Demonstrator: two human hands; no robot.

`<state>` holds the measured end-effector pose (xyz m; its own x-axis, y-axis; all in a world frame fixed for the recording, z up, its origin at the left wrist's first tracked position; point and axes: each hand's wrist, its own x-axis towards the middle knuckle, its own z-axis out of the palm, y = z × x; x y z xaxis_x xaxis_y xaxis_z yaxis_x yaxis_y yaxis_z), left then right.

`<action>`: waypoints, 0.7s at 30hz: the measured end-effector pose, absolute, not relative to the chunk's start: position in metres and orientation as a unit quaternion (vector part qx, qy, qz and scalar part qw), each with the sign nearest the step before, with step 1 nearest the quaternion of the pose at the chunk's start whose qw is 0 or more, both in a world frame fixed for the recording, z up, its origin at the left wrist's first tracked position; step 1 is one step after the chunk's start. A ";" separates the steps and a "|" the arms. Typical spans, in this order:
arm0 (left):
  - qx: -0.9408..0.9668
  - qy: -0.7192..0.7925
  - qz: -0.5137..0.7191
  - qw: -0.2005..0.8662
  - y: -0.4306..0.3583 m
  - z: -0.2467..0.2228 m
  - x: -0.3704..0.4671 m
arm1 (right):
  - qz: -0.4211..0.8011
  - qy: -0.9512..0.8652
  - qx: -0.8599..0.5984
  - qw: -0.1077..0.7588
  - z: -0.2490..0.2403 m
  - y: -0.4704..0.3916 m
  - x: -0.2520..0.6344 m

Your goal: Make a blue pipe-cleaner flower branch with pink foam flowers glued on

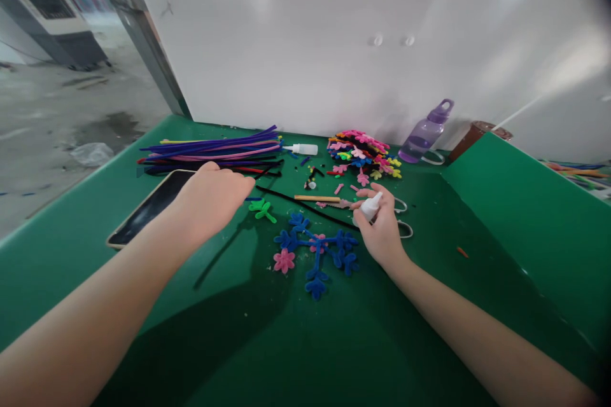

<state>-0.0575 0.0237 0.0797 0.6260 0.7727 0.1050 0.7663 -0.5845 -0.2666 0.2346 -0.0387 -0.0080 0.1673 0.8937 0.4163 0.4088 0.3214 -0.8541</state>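
Note:
My left hand (210, 203) is closed over the table near the phone (147, 213), fingertips pinched beside a thin dark stem; what they grip is too small to make out. A green pipe-cleaner piece (262, 210) lies just to its right. My right hand (380, 222) holds a small white glue bottle (371, 205), nozzle pointing up, above the scissors' white handles (405, 229). Between my hands lies a blue branched pipe-cleaner shape (317, 270) with a pink centre. A pink flower (284, 261) sits at its lower left. A black pipe cleaner (305, 205) stretches behind it.
Behind are a pipe-cleaner bundle (214, 149), another glue bottle (305, 149), a pile of colourful flowers (360, 149), a purple bottle (424, 135) and a brown cup (477, 133). A wooden stick (317, 198) lies mid-table. A green panel (529, 222) stands at the right.

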 end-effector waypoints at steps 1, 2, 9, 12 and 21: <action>-0.890 -0.432 0.011 0.143 0.023 0.081 -0.058 | 0.219 -0.608 -0.539 0.540 -0.009 -0.039 0.235; -0.893 -0.428 0.005 0.140 0.023 0.083 -0.057 | 0.216 -0.609 -0.541 0.538 -0.009 -0.038 0.235; -0.915 -0.378 -0.129 0.047 0.024 0.073 -0.035 | 0.178 -0.606 -0.571 0.525 -0.012 -0.038 0.237; -0.910 -0.376 -0.174 -0.004 0.021 0.054 -0.018 | 0.141 -0.623 -0.573 0.513 -0.015 -0.038 0.239; -0.873 -0.395 -0.271 -0.093 0.026 0.011 -0.013 | 0.136 -0.633 -0.606 0.462 -0.007 -0.043 0.237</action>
